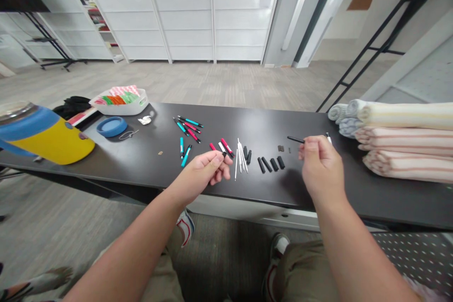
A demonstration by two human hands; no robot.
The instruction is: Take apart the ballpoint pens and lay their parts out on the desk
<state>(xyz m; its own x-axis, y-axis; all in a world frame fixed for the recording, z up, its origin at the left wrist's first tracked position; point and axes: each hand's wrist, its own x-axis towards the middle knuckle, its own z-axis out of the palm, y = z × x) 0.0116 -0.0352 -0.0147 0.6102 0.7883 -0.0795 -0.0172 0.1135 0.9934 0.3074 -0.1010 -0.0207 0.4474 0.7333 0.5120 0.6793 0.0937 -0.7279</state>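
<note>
My left hand [208,169] is closed in a pinch around a small black pen part [224,154], mostly covered by the fingers. Held between the thumb and fingers of my right hand [322,165] is a slim black pen part [295,139], pointing left over the table. Between the hands lie thin white pen refills [241,155] in a fanned bunch, with short black pen pieces [269,164] to their right. Red barrels [226,145] lie just behind my left fingers. Farther left are several teal and red pens [187,127], some in a loose pile.
Rolled striped cloths [406,139] are stacked at the right end of the dark table [212,114]. On the left stand a large yellow and blue container [49,134], a blue lid [112,126] and a white basket [122,108] of colourful packets. Crumpled tissue [145,120] lies nearby.
</note>
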